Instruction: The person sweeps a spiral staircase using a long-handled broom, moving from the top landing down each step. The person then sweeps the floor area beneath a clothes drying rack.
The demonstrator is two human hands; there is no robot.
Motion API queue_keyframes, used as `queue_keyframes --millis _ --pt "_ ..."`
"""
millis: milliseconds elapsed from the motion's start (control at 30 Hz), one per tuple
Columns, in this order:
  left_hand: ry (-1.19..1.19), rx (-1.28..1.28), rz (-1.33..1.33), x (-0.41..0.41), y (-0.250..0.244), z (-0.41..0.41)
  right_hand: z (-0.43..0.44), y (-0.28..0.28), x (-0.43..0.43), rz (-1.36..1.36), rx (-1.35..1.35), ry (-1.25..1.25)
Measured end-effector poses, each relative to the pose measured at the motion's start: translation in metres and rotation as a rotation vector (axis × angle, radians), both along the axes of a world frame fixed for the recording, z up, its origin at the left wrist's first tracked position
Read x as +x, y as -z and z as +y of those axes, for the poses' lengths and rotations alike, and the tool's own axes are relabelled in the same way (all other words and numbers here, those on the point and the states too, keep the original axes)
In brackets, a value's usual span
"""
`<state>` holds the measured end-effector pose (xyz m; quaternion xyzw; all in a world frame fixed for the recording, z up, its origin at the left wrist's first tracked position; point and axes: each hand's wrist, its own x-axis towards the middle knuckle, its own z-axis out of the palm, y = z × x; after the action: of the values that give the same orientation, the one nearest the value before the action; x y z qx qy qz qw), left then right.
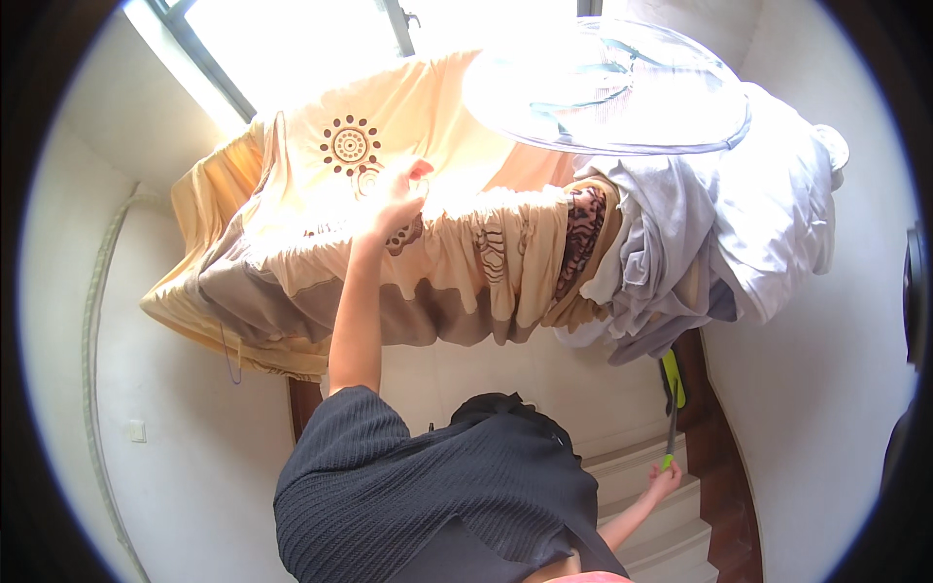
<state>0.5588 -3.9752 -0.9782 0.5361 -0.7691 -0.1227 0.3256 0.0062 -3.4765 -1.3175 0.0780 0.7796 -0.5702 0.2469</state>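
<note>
My left hand [404,191] is raised over a cream and beige cloth [430,251] with a gathered edge and brown round prints. Its fingers are partly curled in strong glare, and whether they pinch the cloth cannot be told. Low on the right, my right hand [665,479] is closed around the green end of a thin grey handle [672,430]. At the handle's far end is a green and black head [674,372], perhaps a brush. White and pale grey cloths [765,211] hang to the right of the beige cloth.
Bright windows [291,51] stand behind the cloths. A round translucent mesh item [619,95] with a rim lies on top at the right. Pale steps [649,503] with dark brown edging descend beside me at the lower right. A light switch [137,431] is on the left wall.
</note>
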Motion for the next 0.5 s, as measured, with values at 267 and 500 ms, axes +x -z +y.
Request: queue_keyframes --millis 267,500 --pt "-0.078 -0.104 0.139 0.000 -0.025 0.017 -0.012 -0.017 -0.051 0.129 0.134 0.021" --pt "0.063 -0.077 0.655 0.011 -0.019 0.014 -0.010 -0.035 -0.111 0.150 0.144 -0.030"
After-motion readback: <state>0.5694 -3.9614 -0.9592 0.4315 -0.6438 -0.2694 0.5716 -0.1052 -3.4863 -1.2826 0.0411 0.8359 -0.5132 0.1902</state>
